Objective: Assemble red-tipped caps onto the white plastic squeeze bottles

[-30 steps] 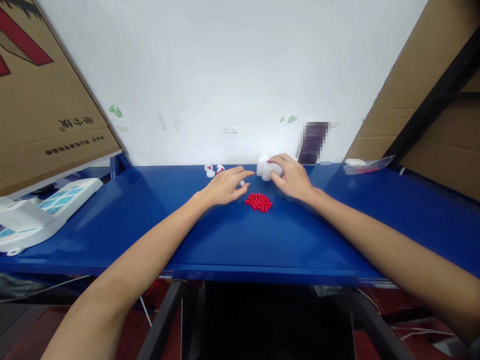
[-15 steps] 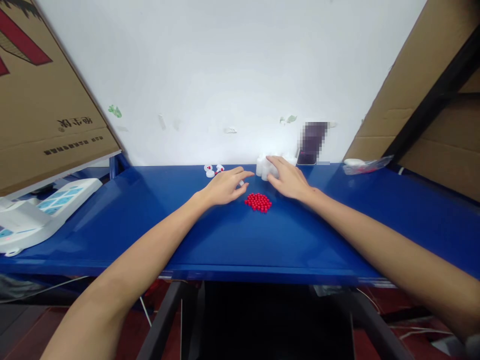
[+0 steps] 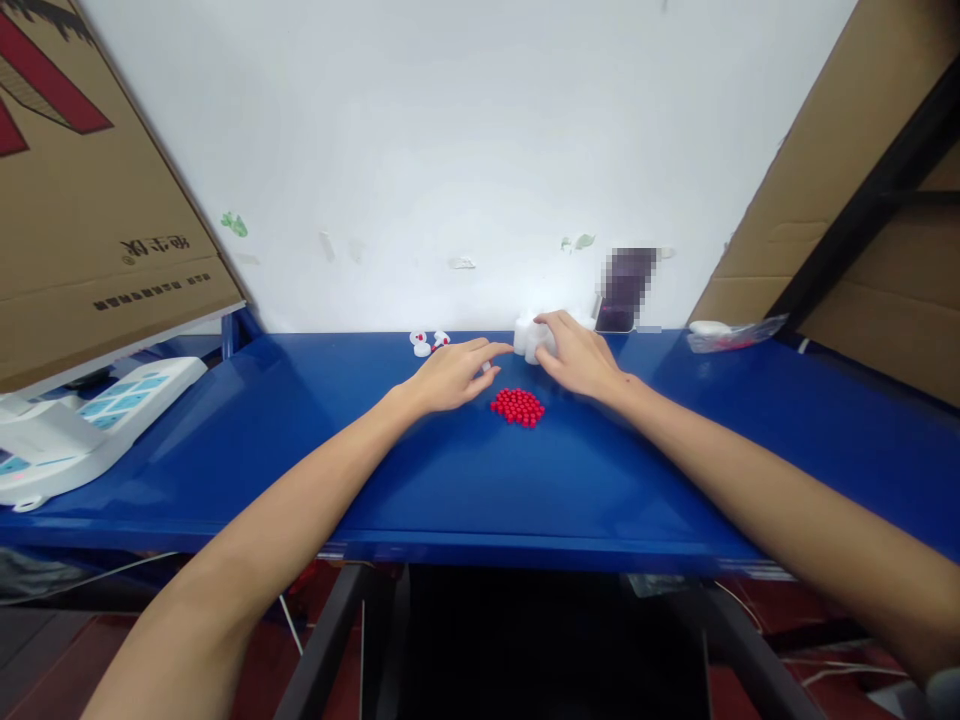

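Note:
My left hand [image 3: 459,374] is left of centre over the table, with a small white piece [image 3: 486,367], perhaps a cap, between thumb and fingers. Its index finger points right and reaches the edge of a group of small white bottles [image 3: 520,337]. Curled round the front bottle [image 3: 534,347] of that group is my right hand [image 3: 577,355], thumb low and fingers on top. A loose patch of small red beads [image 3: 517,407] lies on the table just below and between both hands. Behind my left hand are several white caps [image 3: 421,350], some with red pieces in or beside them.
The blue table [image 3: 450,490] runs along a white wall. A phone [image 3: 626,290] leans on the wall behind the bottles. To the right lies a clear plastic bag [image 3: 735,335]. A white and light-blue device [image 3: 112,420] stands at the left, beside a cardboard box [image 3: 97,220].
Both hands keep nearly the same place and pose. The whole view has shifted very slightly; the beads, caps and bottles look unchanged.

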`<state>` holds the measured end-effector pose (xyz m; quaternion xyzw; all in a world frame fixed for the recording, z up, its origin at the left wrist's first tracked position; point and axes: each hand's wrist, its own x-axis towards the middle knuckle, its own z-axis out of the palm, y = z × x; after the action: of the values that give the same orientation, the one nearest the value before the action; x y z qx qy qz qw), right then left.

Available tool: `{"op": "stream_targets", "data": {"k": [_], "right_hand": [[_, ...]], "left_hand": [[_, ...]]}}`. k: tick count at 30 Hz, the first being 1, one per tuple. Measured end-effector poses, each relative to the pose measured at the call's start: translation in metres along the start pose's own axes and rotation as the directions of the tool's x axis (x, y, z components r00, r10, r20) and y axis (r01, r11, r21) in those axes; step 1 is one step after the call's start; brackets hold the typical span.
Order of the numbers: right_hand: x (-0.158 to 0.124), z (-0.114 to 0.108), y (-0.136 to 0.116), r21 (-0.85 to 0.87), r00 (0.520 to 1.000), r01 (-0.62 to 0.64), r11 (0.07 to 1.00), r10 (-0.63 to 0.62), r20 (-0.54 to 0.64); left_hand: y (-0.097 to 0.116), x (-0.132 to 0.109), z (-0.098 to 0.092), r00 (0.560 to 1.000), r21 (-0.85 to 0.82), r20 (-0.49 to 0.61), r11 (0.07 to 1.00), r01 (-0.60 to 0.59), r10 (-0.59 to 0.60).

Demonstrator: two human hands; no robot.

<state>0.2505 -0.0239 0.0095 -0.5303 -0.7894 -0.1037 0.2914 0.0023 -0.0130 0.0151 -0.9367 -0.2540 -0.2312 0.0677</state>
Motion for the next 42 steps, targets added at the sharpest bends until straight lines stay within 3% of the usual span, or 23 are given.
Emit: {"op": "stream_targets", "data": {"k": [4,8,11,14,19,23,31,37,42], "right_hand": [[-0.001,0.001,0.0,-0.011,1.0,0.022,1.0,-0.022,-0.001],[-0.003,-0.005,-0.008,0.019,0.993,-0.018,1.0,0.02,-0.12],[-0.008,-0.012,-0.022,0.1,0.978,-0.05,0.994,0.069,-0.195],[-0.014,-0.018,-0.038,0.201,0.987,-0.044,0.979,0.074,-0.144],[-0.018,-0.018,-0.05,0.276,0.996,0.088,0.957,-0.085,-0.023],[-0.018,-0.013,-0.051,0.286,0.981,0.188,0.94,-0.196,-0.001],[-0.019,-0.01,-0.053,0.195,0.981,0.185,0.963,-0.191,0.015],[-0.019,-0.01,-0.054,0.175,0.982,0.184,0.967,-0.188,0.006],[-0.02,-0.007,-0.052,0.204,0.972,0.226,0.953,-0.233,0.011]], "left_hand": [[-0.001,-0.001,0.001,1.0,-0.001,-0.006,1.0,-0.003,0.003],[0.0,-0.001,0.0,1.0,-0.021,-0.024,1.0,-0.007,0.006],[0.002,0.0,-0.002,0.994,-0.047,-0.106,0.999,-0.011,0.006],[0.004,0.001,-0.001,0.982,-0.085,-0.188,0.996,-0.035,0.019],[0.008,0.003,0.003,0.972,-0.076,-0.219,0.992,-0.105,0.086],[0.009,0.004,0.003,0.97,-0.056,-0.214,0.989,-0.133,0.118],[0.0,0.002,0.004,0.976,-0.005,-0.166,0.989,-0.145,0.143],[0.003,0.004,0.003,0.967,0.02,-0.155,0.98,-0.199,0.2],[0.008,0.004,0.0,0.982,0.048,-0.087,0.985,-0.163,0.167]]}}
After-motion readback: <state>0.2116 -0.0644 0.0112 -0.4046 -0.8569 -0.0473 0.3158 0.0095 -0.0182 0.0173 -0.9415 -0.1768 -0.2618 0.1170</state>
